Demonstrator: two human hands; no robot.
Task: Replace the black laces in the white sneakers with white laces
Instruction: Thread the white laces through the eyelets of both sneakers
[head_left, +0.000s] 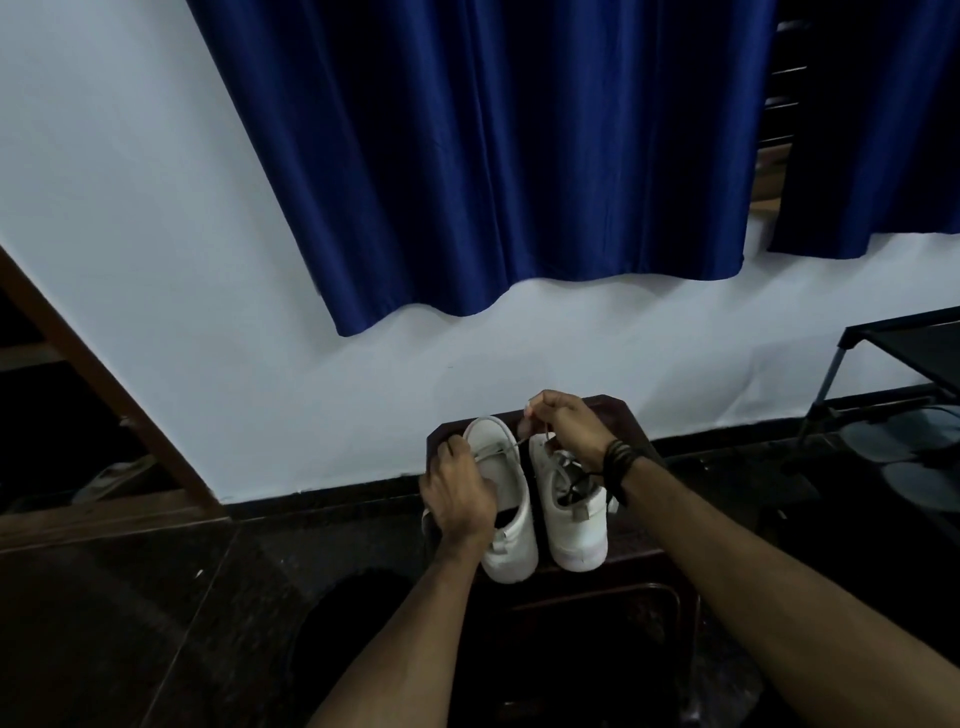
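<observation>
We see both our forearms reaching forward and slightly down from the bottom of the view, meeting over a small dark wooden stool (644, 431). Our left hand (457, 493) lies knuckles-up over the near side of the left sneaker (504, 509), its fingers curled around the shoe's inner edge and around the white lace (498, 448) where it crosses the upper. Our right hand (563, 423) is raised a little higher, just beyond the toe of the right sneaker (571, 514), with its fingertips pinched together on the far end of that same white lace, so the lace runs taut from one hand to the other across the gap between the shoes. A stack of dark bands (618, 462) circles our right wrist.

We count two white sneakers, standing side by side on the stool with their heels toward us, nearly touching. The left one sits under our left hand; the right one sits below and just to the near side of our right hand. One white lace is in play between our hands. One black lace (579, 483) shows in the opening of the right sneaker, under our right wrist, and how far it remains threaded we cannot tell.

Beyond both hands hang two dark blue curtains (493, 156) against a pale wall. Off to the right of our right arm stands one black metal rack (904, 353); far to the left of our left hand is a brown wooden frame (98, 384).
</observation>
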